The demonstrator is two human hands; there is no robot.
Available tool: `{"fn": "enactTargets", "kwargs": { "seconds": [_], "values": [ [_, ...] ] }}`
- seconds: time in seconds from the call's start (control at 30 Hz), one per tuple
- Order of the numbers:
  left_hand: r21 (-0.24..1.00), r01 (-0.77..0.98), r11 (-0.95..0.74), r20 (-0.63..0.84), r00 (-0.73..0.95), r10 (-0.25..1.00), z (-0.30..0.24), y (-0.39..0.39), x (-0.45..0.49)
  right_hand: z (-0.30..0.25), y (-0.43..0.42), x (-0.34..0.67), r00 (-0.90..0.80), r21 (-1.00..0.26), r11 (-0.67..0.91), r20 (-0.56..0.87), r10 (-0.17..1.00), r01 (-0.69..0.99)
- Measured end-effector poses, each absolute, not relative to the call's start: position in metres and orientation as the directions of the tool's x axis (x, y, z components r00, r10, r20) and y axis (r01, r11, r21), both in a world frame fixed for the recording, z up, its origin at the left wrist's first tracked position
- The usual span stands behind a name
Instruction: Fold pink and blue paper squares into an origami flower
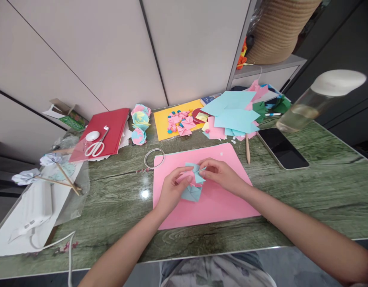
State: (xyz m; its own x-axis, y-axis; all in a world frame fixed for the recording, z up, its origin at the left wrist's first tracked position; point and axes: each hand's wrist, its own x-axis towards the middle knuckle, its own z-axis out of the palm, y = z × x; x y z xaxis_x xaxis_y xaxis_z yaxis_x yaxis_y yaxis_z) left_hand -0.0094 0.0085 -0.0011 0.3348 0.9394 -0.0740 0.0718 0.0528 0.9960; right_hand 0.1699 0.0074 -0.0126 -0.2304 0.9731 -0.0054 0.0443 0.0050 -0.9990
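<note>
Both my hands meet over a large pink paper sheet (220,203) lying on the green table (321,191). My left hand (172,190) grips a small folded paper piece (192,187) in light blue and pink from its left side. My right hand (220,172) pinches the top of the same folded piece, fingers pressed together on a blue flap. The piece sits just above the pink sheet between the two hands.
A black phone (282,148), a wooden stick (247,149) and a glass bottle (315,101) stand right. Loose blue and pink papers (234,115) lie at the back, a yellow sheet (164,121) with small folded bits, paper flowers (140,123), a wire ring (154,158), a red folder (114,127) with scissors (96,146).
</note>
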Motion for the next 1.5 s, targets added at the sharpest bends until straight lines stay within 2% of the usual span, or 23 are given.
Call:
{"fn": "enactTargets", "kwargs": {
  "seconds": [0.17,0.53,0.6,0.7,0.8,0.87,0.93,1.03,1.13,1.27,1.5],
  "values": [
    [0.995,0.050,0.082,-0.094,0.335,0.938,-0.007,0.010,-0.010,-0.012,0.006,0.169,-0.246,-0.999,-0.015,-0.027,0.969,0.051],
    [0.991,0.128,0.044,-0.088,0.364,0.927,-0.005,0.010,-0.010,-0.002,0.003,0.173,-0.250,-0.966,0.063,-0.002,0.968,0.250],
    [0.990,0.134,0.031,-0.078,0.359,0.930,-0.005,0.010,-0.010,-0.002,0.003,0.173,-0.253,-0.965,0.076,0.010,0.967,0.252],
    [0.992,0.123,0.031,-0.069,0.323,0.944,-0.006,0.010,-0.011,-0.004,0.002,0.171,-0.252,-0.984,0.057,0.012,0.968,0.170],
    [0.996,0.073,0.051,-0.068,0.245,0.967,-0.007,0.010,-0.011,-0.005,-0.002,0.168,-0.170,-0.993,0.055,0.036,0.985,0.108],
    [0.998,0.044,0.055,-0.062,0.194,0.979,-0.007,0.011,-0.010,-0.003,-0.006,0.165,-0.066,-0.972,0.130,0.120,0.991,0.196],
    [0.998,0.030,0.058,-0.062,0.173,0.983,-0.005,0.010,-0.010,0.000,-0.012,0.163,-0.034,-0.901,0.256,0.261,0.965,0.350],
    [0.998,0.047,0.046,-0.054,0.189,0.981,-0.002,0.008,-0.010,0.001,-0.019,0.161,-0.178,-0.712,0.469,0.446,0.877,0.522],
    [0.994,0.107,-0.003,-0.019,0.199,0.980,0.000,0.005,-0.010,-0.002,-0.021,0.159,-0.306,-0.488,0.601,0.555,0.773,0.633],
    [0.992,0.128,0.006,-0.032,0.200,0.979,-0.001,0.003,-0.009,-0.010,-0.020,0.160,-0.428,-0.256,0.658,0.585,0.689,0.709],
    [0.996,0.063,0.067,-0.079,0.201,0.976,-0.005,0.004,-0.008,-0.015,-0.019,0.165,-0.547,-0.123,0.720,0.568,0.615,0.683]
  ]
}}
